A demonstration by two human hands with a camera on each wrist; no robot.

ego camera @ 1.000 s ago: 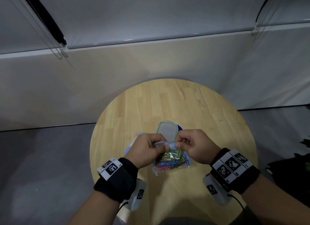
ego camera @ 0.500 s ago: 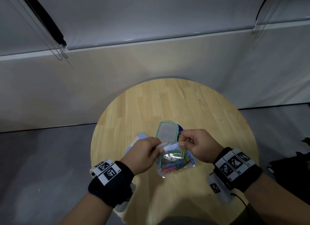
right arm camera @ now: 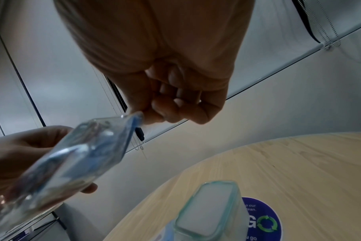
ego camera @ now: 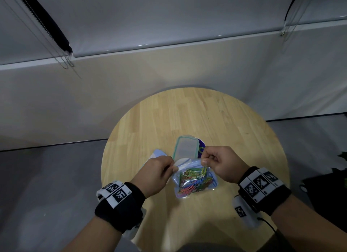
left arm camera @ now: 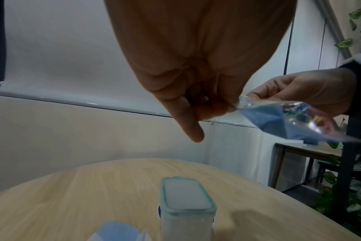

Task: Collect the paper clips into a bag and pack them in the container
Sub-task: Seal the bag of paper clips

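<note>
A clear zip bag [ego camera: 195, 181] full of coloured paper clips [ego camera: 194, 180] hangs above the round wooden table [ego camera: 234, 124]. My left hand [ego camera: 159, 173] pinches the bag's top left corner and my right hand [ego camera: 217, 161] pinches the top right corner, the zip strip stretched between them. The bag [left arm camera: 295, 120] shows beside my left fingers [left arm camera: 214, 106], and in the right wrist view the bag [right arm camera: 76, 154] hangs from my right fingers [right arm camera: 155, 112]. A rectangular container [ego camera: 185, 148] with a teal rim stands just beyond the bag, seen also as the container [left arm camera: 185, 205] and the container [right arm camera: 210, 210].
A pale blue lid [ego camera: 157, 154] lies left of the container, partly behind my left hand. A round purple sticker [right arm camera: 266, 218] lies on the table under the container's right side. Wall and window blinds stand behind the table. Plants and a side table [left arm camera: 311, 151] stand at the right.
My hands have drawn apart along the top of the bag, the left one going left. The bag has shifted a little to the right and hangs wider between them.
</note>
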